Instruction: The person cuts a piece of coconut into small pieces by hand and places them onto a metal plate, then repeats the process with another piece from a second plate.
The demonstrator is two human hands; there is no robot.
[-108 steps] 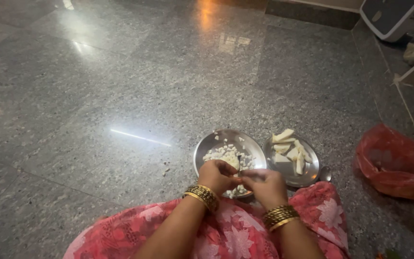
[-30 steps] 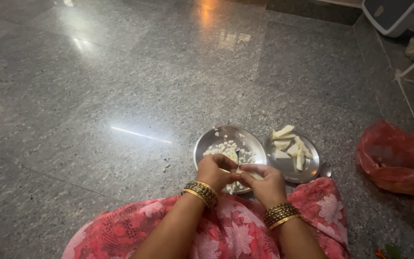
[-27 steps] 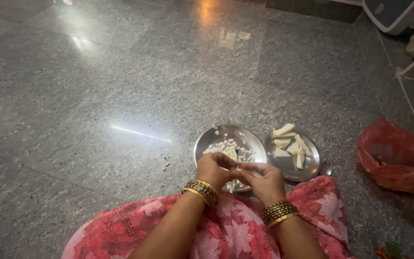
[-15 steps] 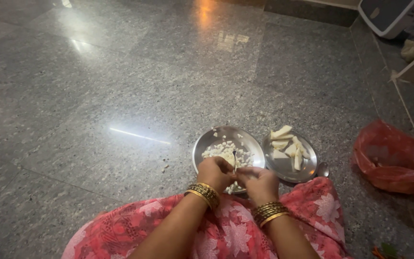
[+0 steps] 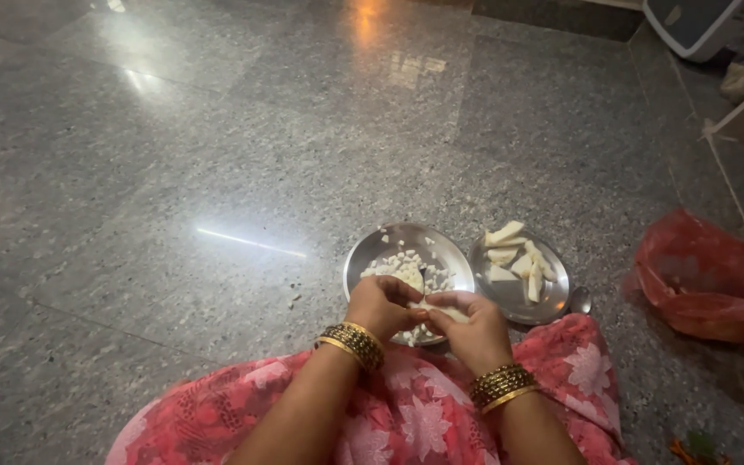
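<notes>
My left hand [image 5: 382, 306] and my right hand [image 5: 475, 329] meet over the near rim of a round steel plate [image 5: 449, 251] that holds several small white diced bits [image 5: 393, 263]. Between the fingers of both hands sits a pale vegetable piece [image 5: 437, 308], pinched by my left hand. A thin dark knife tip [image 5: 424, 275] pokes up between the hands; it appears to be in my right hand. Both wrists wear gold bangles. A second steel plate [image 5: 553, 301] to the right carries several longer white vegetable sticks [image 5: 514, 254].
I sit on a polished grey stone floor [image 5: 217, 172] with a pink floral cloth [image 5: 406, 422] over my lap. A spoon [image 5: 580, 300] lies beside the right plate. A crumpled red plastic bag [image 5: 706, 280] is at the right, and boxes stand at the top right.
My hands have stayed together over the near plate, shifting slightly as they work the pale piece. The camera view has drifted a little; the plates and bag have not moved.
</notes>
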